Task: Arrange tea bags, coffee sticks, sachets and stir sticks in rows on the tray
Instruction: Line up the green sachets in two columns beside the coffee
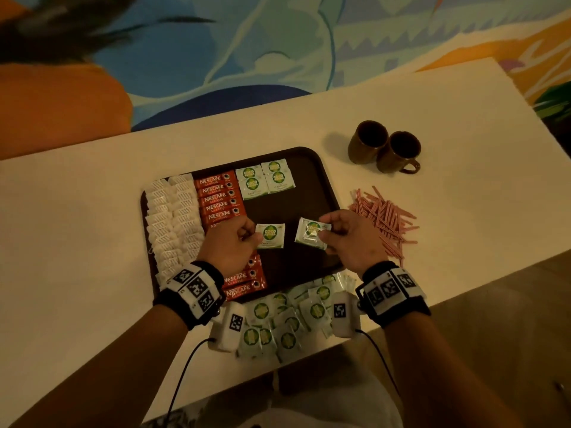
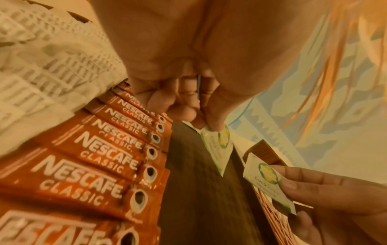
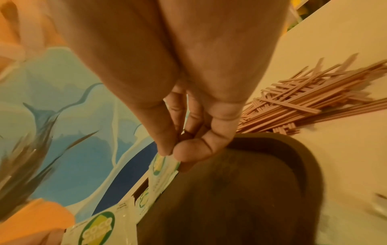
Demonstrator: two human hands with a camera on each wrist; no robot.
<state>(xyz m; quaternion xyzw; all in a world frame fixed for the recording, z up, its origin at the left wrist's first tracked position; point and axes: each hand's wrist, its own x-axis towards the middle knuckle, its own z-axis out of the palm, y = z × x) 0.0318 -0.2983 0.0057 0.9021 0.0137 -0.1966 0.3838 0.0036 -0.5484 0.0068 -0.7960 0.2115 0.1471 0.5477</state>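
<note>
— Table (image 1: 92, 211) first: what sits on it?
— A brown tray (image 1: 312, 162), two mugs (image 1: 384, 146) beside it, loose stir sticks (image 1: 386, 217) to its right, a heap of sachets (image 1: 287, 319) at its near edge.
— And in the tray?
— Tea bags (image 1: 173, 217) at left, coffee sticks (image 1: 219, 196) next, four sachets at the far end.
— Hands?
— Left hand (image 1: 230, 245) pinches one sachet (image 1: 272, 236); right hand (image 1: 352, 239) pinches another sachet (image 1: 312, 233) — both over the tray.
</note>
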